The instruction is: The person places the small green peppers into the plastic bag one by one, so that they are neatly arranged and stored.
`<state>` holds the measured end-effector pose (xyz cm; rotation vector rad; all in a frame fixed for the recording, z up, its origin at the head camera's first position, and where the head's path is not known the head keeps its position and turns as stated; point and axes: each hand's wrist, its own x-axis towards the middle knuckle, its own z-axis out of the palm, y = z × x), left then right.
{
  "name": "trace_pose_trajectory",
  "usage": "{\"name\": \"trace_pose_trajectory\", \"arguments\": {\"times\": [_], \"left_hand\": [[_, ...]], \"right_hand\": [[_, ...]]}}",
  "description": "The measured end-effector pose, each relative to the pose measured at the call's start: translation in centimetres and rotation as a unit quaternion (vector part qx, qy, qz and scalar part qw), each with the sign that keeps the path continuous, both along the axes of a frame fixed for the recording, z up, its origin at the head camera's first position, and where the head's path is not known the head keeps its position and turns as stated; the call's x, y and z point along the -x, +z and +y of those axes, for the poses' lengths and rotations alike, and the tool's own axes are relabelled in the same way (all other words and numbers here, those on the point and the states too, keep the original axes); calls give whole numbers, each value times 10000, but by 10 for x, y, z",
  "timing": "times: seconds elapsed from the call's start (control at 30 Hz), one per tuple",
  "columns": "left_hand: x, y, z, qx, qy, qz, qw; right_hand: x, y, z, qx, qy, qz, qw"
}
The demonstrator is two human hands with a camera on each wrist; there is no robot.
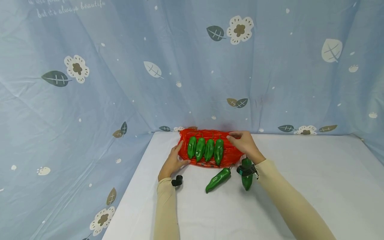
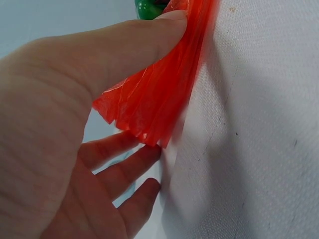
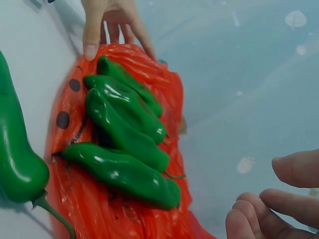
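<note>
A red plastic bag (image 1: 231, 154) lies flat at the back of the white table, with several green peppers (image 1: 200, 150) side by side on top of it. My left hand (image 1: 172, 162) is at the bag's left end, thumb and fingers spread; the thumb touches the pleated edge in the left wrist view. My right hand (image 1: 244, 142) hovers by the bag's right end, holding nothing, thumb and forefinger apart in the right wrist view. One green pepper (image 1: 218, 180) lies in front of the bag. Another (image 1: 247, 183) is partly hidden under the right wrist's camera.
The white table (image 1: 210, 213) meets a pale blue patterned curtain (image 1: 192, 73) just behind the bag. Small black cameras (image 1: 246, 170) are strapped to both wrists.
</note>
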<state>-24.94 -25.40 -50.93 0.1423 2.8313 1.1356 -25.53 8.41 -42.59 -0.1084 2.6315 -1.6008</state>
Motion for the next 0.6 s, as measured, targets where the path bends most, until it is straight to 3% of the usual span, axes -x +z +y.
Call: {"name": "trace_pose_trajectory", "arguments": {"times": [0.23,0.6], "left_hand": [[0,-1,0,-35,-109,215,9997],[1,-2,-1,-14,-105,185,9998]], "right_hand": [[-9,5,14,189,33,92,9998],[-22,1,37,169,-18,288,9994]]}}
